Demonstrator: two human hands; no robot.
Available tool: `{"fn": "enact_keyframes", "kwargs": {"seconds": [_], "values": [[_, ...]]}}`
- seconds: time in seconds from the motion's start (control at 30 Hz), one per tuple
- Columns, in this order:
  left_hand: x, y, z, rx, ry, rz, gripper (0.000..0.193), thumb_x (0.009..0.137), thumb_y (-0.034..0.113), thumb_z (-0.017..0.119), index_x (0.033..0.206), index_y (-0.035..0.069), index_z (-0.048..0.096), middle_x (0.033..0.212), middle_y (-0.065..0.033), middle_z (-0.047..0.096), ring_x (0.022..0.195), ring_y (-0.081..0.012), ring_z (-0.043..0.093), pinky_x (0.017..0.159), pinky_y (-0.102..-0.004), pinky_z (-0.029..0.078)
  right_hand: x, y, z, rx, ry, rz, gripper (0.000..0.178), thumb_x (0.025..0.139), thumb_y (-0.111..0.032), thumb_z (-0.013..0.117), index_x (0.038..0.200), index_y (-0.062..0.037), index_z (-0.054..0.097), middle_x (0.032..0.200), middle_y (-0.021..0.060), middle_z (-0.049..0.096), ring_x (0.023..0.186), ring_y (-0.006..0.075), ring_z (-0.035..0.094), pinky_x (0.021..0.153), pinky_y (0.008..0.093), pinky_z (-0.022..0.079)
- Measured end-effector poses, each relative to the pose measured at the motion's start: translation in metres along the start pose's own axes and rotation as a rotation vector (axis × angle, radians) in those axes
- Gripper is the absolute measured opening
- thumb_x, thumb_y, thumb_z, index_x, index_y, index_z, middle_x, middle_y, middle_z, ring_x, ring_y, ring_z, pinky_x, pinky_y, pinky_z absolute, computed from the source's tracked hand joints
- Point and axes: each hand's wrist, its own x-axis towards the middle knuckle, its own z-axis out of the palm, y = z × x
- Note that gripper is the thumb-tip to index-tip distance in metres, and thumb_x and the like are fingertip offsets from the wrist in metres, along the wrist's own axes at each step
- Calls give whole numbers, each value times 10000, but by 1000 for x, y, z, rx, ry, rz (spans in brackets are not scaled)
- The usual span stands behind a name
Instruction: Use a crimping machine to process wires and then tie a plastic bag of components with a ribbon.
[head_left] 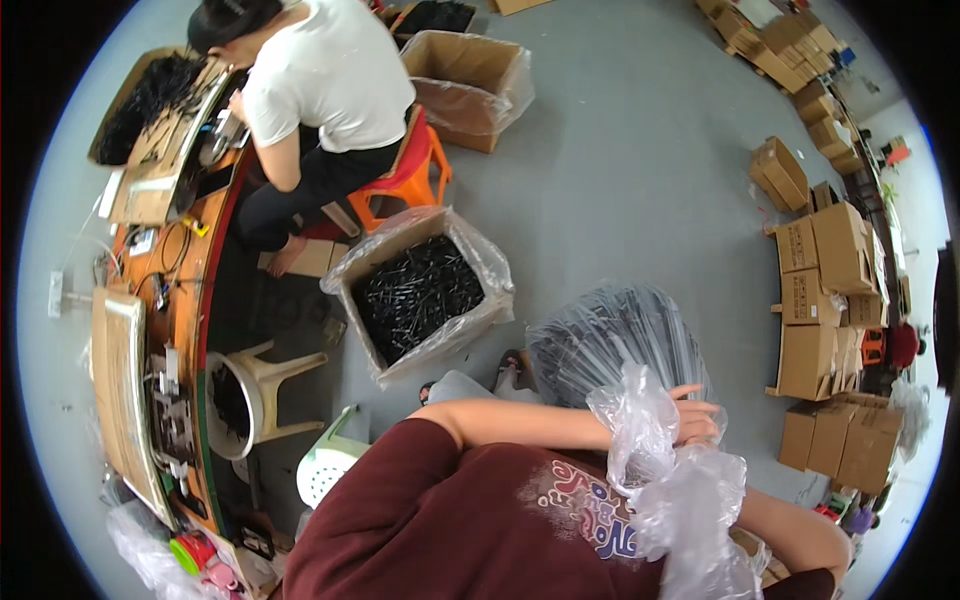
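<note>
A large clear plastic bag (622, 335), full of long dark thin strips or tubes, stands before me at the right of my body. Its loose, crumpled top (690, 515) hangs toward my chest. My left arm reaches across, and my left hand (695, 418) is closed round the gathered neck of the bag, one finger sticking out. My right forearm (795, 525) comes in from the lower right. The right hand itself is hidden behind the crumpled plastic, so its fingers cannot be seen.
A plastic-lined carton (492, 265) of black parts stands ahead, left of the bag. Beyond sits a person (325, 90) on an orange stool (437, 165) at a workbench (205, 270). A pale green stool (330, 465) is at my left. Stacked cartons (810, 350) line the right.
</note>
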Motion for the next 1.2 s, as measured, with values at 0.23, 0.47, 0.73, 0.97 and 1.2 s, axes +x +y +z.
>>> {"fn": "enact_keyframes", "kwargs": {"seconds": [0.23,0.47,0.73,0.97,1.2], "values": [[-31,34,-63,-280,89,-35,529,712,278,650,1139,-11,534,1200,-177,545,1182,-305,482,1062,-486,275,62,-28,-5,-63,-17,-137,234,725,-212,713,879,-45,657,863,113,657,802,291,629,713,406,467],[-61,117,-110,-252,570,2,487,650,239,697,1071,33,567,1075,-145,578,1043,-315,524,939,-459,349,152,-96,-19,-56,-14,-170,210,752,-209,690,868,-44,633,873,110,639,790,280,607,711,391,457],[-109,183,-147,-55,899,0,454,578,194,750,993,82,604,931,-109,616,884,-327,572,798,-427,433,243,-167,-22,-7,49,-278,188,783,-206,663,856,-43,607,885,106,618,776,269,581,708,374,445],[-167,184,-176,21,728,-261,518,551,210,787,1035,124,623,1067,-47,599,1055,-280,527,912,-434,377,308,-194,-14,53,80,-381,175,810,-204,640,845,-42,583,895,103,599,763,258,558,705,358,435],[-285,236,-226,260,446,-378,946,470,368,841,1291,74,475,1355,-169,437,1302,-347,363,1113,-472,182,355,-193,-18,71,62,-459,169,836,-201,617,834,-41,560,905,100,581,751,248,536,703,343,425]]}}
